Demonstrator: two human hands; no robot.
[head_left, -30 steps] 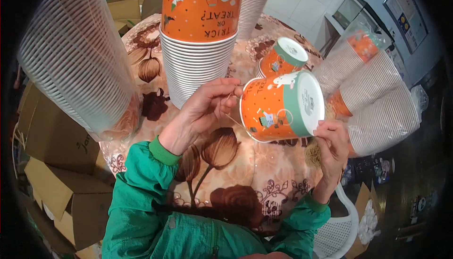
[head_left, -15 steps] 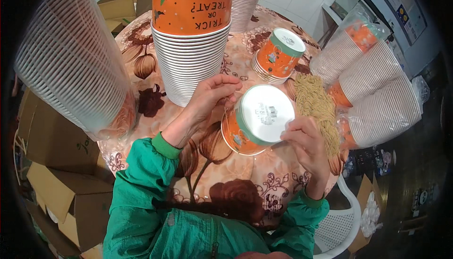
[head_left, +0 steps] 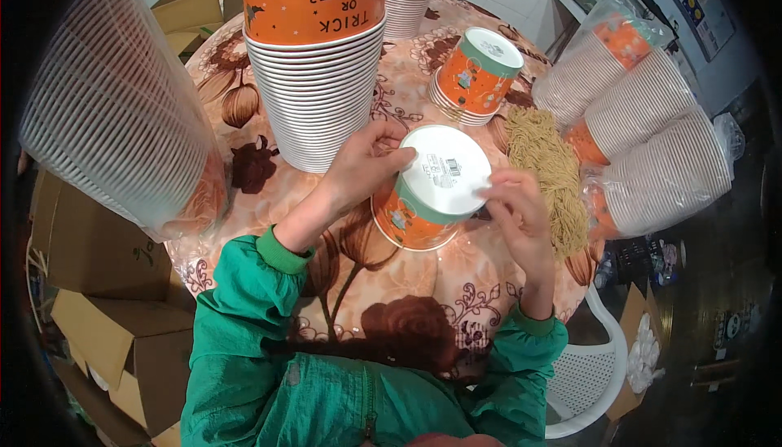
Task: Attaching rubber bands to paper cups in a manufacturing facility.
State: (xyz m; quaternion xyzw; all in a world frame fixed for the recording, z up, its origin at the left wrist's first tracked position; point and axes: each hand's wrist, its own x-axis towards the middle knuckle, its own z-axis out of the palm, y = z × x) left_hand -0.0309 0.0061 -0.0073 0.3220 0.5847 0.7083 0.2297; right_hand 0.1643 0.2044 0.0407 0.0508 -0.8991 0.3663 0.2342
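An orange and green paper tub stands upside down on the flowered tablecloth before me, its white base facing up. My left hand grips it on the left, with the thumb on the base's edge and the other fingers partly hidden behind. At the right edge of the base, the fingers of my right hand are bent together in a pinch; whatever is between them is too small to make out. Beside that hand lies a bundle of tan cord. Behind is a short stack of similar upturned tubs.
A tall stack of upturned tubs rises just beyond my left hand. Plastic-wrapped tub stacks stand at the left and lie at the right. Open cardboard boxes sit at the lower left, and a white chair at the lower right.
My left hand has come onto the tub, its thumb now resting on the base. The right fingers have lifted slightly at the base's edge. The whole view has shifted a little.
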